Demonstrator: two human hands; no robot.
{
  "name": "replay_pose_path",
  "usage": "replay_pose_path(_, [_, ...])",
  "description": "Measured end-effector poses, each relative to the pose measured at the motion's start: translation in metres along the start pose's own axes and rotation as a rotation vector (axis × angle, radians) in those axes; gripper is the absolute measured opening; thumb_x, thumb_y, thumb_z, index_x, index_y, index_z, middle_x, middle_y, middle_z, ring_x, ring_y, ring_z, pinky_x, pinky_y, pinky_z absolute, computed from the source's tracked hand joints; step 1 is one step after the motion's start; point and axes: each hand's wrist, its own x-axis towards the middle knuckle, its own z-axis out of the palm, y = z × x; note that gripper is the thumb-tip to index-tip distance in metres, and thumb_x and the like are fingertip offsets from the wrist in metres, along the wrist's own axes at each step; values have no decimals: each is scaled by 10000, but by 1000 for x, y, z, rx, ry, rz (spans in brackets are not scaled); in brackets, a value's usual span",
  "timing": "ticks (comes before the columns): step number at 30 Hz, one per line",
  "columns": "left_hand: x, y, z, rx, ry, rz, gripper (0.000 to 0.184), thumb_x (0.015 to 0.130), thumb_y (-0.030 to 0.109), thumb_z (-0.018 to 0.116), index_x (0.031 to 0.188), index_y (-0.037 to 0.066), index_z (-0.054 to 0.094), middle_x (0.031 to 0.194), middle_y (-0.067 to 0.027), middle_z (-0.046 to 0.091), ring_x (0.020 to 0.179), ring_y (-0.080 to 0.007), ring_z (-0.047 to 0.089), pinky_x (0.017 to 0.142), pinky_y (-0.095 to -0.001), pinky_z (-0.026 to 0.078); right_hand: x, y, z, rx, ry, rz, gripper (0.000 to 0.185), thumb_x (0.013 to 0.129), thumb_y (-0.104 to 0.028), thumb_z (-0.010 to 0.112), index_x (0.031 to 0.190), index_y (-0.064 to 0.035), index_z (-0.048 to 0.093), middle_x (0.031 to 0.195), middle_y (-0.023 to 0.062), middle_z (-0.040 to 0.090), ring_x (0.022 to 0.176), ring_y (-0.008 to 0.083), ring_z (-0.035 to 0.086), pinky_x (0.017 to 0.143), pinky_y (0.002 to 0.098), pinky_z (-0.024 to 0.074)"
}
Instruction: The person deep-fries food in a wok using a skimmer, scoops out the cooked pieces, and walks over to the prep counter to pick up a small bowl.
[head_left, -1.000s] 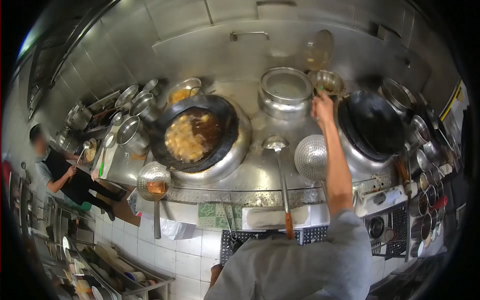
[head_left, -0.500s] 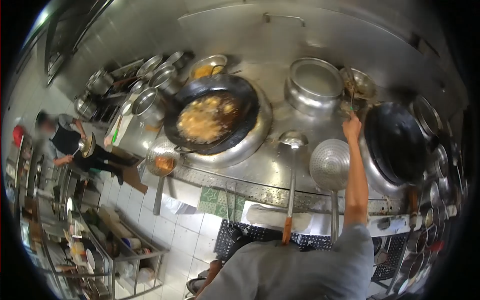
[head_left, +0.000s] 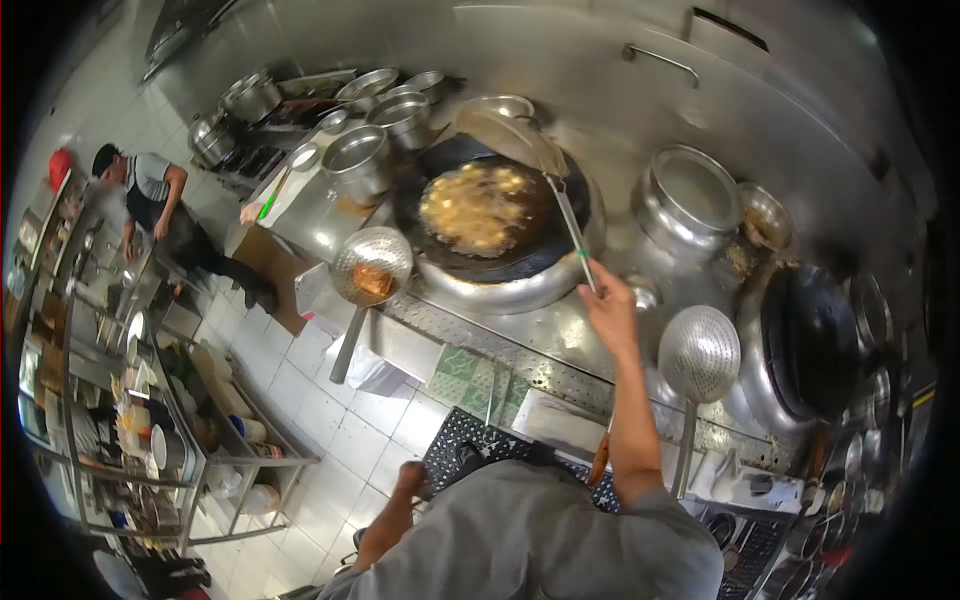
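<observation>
My right hand [head_left: 612,310] is closed round the long metal handle of a mesh skimmer [head_left: 508,137], which has a green band near my fingers. The skimmer's wide, shallow head hangs tilted over the far rim of a black wok [head_left: 420,185]. Inside the wok, pale golden pieces [head_left: 478,207] fry in bubbling dark oil. Low by my side hangs my left hand [head_left: 411,479], its fingers curled, with nothing visible in it. A perforated ladle [head_left: 372,262] holding a reddish-brown piece [head_left: 373,280] rests at the wok's near left.
Another perforated ladle [head_left: 700,352] lies on the steel counter to the right. Behind it stand a large metal pot [head_left: 690,200] and a bowl of scraps [head_left: 766,218]. A second black wok [head_left: 810,340] is at far right. A co-worker [head_left: 165,205] stands left, beyond several pots.
My right hand has swung left from the bowl at the back right, bringing the skimmer over the frying wok. The view has shifted. The co-worker no longer holds up a pan.
</observation>
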Motion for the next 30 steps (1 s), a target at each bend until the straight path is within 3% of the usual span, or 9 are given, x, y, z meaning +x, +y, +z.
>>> replay_pose_path(3, [53,-26,-46,132,29,203,222,833,287,570,872,69,561,687,-100,538,675,-275,571,661,-458,509,15,-2,56,-305,29,-269,417,731,-63,682,1139,-37,598,766,117,620,646,201,577,608,322,449])
replay_pose_path(5, [48,58,-68,-1163,277,-211,186,865,242,535,967,86,537,804,-103,569,714,-279,573,704,-461,516,21,6,78,-431,59,-315,436,694,-94,704,1114,-32,606,742,156,603,647,274,584,620,356,452])
replay_pose_path(9, [25,208,-131,-1420,320,39,365,959,347,369,1151,49,454,1073,-202,533,963,-309,563,859,-506,468,3,6,85,-536,-36,-254,376,738,-118,677,1094,-21,603,870,192,609,792,342,591,720,416,459])
replay_pose_path(12, [19,284,-153,-1280,109,73,441,960,381,348,1197,15,413,1100,-220,528,980,-342,559,859,-519,463,-21,-14,75,-662,85,-474,319,782,-111,641,1076,7,600,1004,208,582,844,369,578,786,422,447])
replay_pose_path(17, [49,322,-105,-1140,-143,10,332,908,209,489,1123,-42,452,1026,-190,559,895,-320,589,783,-473,522,-63,-57,62,-514,140,-556,235,854,-31,553,1073,45,593,957,132,589,774,201,591,623,277,483])
replay_pose_path(19, [64,333,-78,-1278,-172,-94,210,889,181,490,990,1,529,835,-122,614,698,-222,617,674,-398,558,-85,-68,69,-130,0,-99,214,863,-30,550,1053,54,603,937,108,591,730,149,586,605,255,486])
replay_pose_path(22, [92,338,-64,-1273,-224,-89,164,839,122,533,902,-30,525,708,-84,564,530,-168,552,497,-313,537,-112,-84,83,-71,-239,-80,199,862,-26,557,1029,68,609,887,98,600,686,110,582,596,227,483])
replay_pose_path(26, [84,366,-62,-1053,0,-45,118,801,95,562,741,33,483,577,-35,458,446,-126,471,363,-283,435,-134,-70,97,2,-433,-31,232,876,-83,563,1049,65,603,812,96,632,589,94,556,559,218,442])
replay_pose_path(30, [36,365,-49,-1031,91,6,146,784,100,574,848,29,463,609,-37,469,440,-132,465,370,-274,425,-136,-66,106,17,-668,-81,223,875,-60,547,1050,68,603,827,102,634,605,99,556,562,225,449])
